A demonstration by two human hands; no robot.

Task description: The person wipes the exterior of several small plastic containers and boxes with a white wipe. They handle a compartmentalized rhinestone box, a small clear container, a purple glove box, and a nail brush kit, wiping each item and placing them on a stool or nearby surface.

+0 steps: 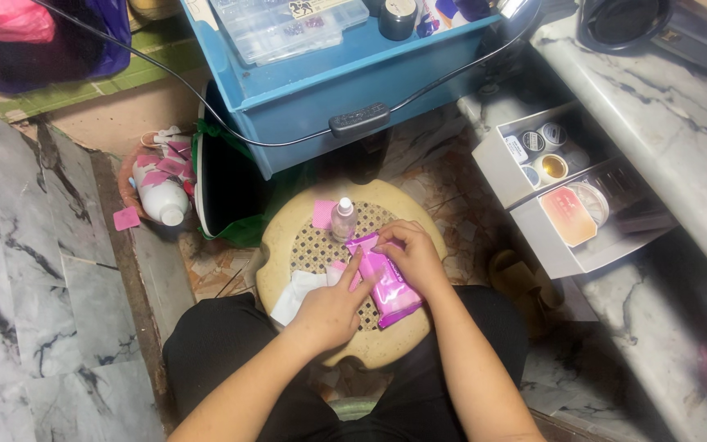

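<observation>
Two hands: both work on one pink packet [388, 282] lying on a round beige stool [288, 245] between the person's knees.
Left hand [330, 309]: rests over the near end of the packet, forefinger stretched out along its top, the other fingers curled; whether they pinch anything cannot be told.
Right hand [413, 255]: fingers closed on the far end of the packet, thumb and fingertips pinching its upper edge.
Packet: flat on the woven seat, slanting from upper left to lower right.
Small bottle [343, 219]: clear with a white cap, upright just beyond the packet, a pink slip [322, 214] beside it.
White tissue [296, 296]: on the stool's left edge, near the left hand.
Blue cabinet [321, 90]: beyond the stool, a black cable [206, 106] hanging across its front.
Open drawers [566, 205]: on the right, holding small jars.
White bottle [163, 200]: lying in a basket on the left.
</observation>
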